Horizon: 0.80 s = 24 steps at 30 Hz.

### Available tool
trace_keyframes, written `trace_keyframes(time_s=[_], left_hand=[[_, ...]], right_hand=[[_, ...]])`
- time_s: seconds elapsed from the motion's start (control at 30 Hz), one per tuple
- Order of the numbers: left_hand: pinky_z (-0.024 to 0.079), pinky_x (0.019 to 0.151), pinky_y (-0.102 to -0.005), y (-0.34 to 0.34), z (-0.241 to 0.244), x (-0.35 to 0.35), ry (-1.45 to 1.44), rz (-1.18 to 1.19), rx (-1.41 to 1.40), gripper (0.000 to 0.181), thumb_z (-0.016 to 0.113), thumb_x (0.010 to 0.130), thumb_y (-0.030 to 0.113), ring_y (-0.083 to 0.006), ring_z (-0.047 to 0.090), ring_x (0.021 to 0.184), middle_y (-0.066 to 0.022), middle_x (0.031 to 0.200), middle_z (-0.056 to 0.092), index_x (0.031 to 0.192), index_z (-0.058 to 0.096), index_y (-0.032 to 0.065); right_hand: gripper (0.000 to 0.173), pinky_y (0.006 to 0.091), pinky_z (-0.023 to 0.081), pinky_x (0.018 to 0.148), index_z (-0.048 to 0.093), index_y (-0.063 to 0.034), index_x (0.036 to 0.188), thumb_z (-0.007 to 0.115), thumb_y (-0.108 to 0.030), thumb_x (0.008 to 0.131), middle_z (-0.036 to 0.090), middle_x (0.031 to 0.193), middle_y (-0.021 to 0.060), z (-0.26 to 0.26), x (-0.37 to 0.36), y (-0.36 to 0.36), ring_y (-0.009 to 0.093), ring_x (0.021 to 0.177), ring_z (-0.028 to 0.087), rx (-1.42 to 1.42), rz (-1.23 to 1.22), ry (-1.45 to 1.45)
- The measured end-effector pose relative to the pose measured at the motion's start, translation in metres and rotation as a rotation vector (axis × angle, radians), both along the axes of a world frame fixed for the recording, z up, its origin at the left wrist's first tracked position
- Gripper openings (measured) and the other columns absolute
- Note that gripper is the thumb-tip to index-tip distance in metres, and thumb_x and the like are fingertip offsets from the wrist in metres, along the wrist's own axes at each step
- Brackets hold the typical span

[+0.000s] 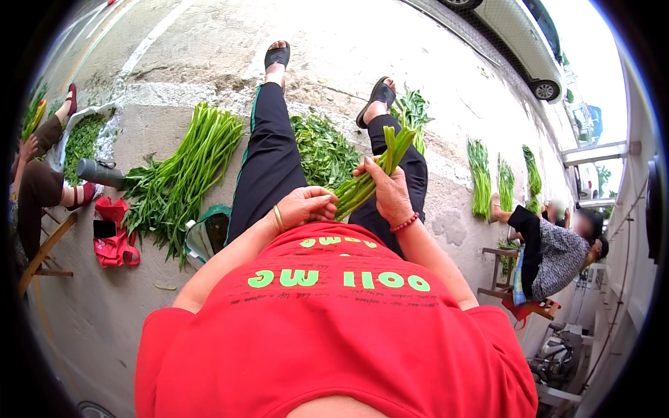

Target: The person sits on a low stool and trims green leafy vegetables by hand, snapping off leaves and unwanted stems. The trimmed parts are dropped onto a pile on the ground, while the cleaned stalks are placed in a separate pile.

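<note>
My right hand (389, 190), with a red bead bracelet at the wrist, grips a small bunch of green leafy-vegetable stems (360, 189), which look like water spinach. The thick ends rise past its thumb. At the bunch's lower end is my left hand (307, 205), wearing a gold bangle, its fingers curled in. Whether those fingers pinch a stem or leaf is hidden. Between my legs lies a heap of loose green leaves (320, 149). A large pile of long-stemmed greens (191, 162) spreads on the ground beyond my left leg.
A bunch of greens (414, 114) lies by my right foot; several bundles (478, 177) lie farther right. On the left are a grey bottle (99, 172), a red bag (112, 251) with a phone (104, 229), and a green-trimmed bag (209, 235). Seated people are on both sides.
</note>
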State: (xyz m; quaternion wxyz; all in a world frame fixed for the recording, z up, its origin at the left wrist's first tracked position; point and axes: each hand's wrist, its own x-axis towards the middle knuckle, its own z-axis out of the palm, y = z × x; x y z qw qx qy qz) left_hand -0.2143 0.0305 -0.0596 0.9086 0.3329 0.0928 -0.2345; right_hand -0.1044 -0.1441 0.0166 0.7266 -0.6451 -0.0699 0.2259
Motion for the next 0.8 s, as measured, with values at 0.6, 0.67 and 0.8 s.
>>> trace_keyframes(time_s=[0.6, 0.67, 0.8], left_hand=[[0.049, 0.073, -0.0218, -0.013, 0.014, 0.016, -0.143, 0.016, 0.647, 0.016, 0.057, 0.093, 0.01, -0.0069, 0.059, 0.08, -0.0022, 0.089, 0.065, 0.104, 0.062, 0.0008], [0.047, 0.072, -0.0199, -0.004, 0.014, 0.019, -0.216, 0.037, 0.794, 0.015, 0.057, 0.092, 0.008, -0.0051, 0.057, 0.079, -0.0006, 0.088, 0.064, 0.104, 0.062, 0.0014], [0.047, 0.071, -0.0192, 0.011, 0.027, 0.029, -0.234, 0.116, 0.867, 0.014, 0.058, 0.092, 0.009, -0.0047, 0.057, 0.077, 0.0003, 0.085, 0.063, 0.102, 0.062, 0.0004]], right_hand=[[0.016, 0.0469, 0.048, 0.09, 0.06, -0.0007, 0.092, 0.055, -0.016, 0.093, 0.065, 0.087, 0.0132, 0.023, 0.082, -0.149, 0.026, 0.089, 0.062, 0.529, -0.489, 0.203], [0.015, 0.046, 0.047, 0.091, 0.059, -0.0011, 0.092, 0.054, -0.016, 0.094, 0.064, 0.088, 0.0128, 0.025, 0.085, -0.173, 0.026, 0.091, 0.061, 0.577, -0.533, 0.191], [0.016, 0.0463, 0.047, 0.092, 0.058, -0.0009, 0.092, 0.054, -0.016, 0.094, 0.064, 0.09, 0.0123, 0.024, 0.083, -0.177, 0.027, 0.091, 0.061, 0.607, -0.571, 0.181]])
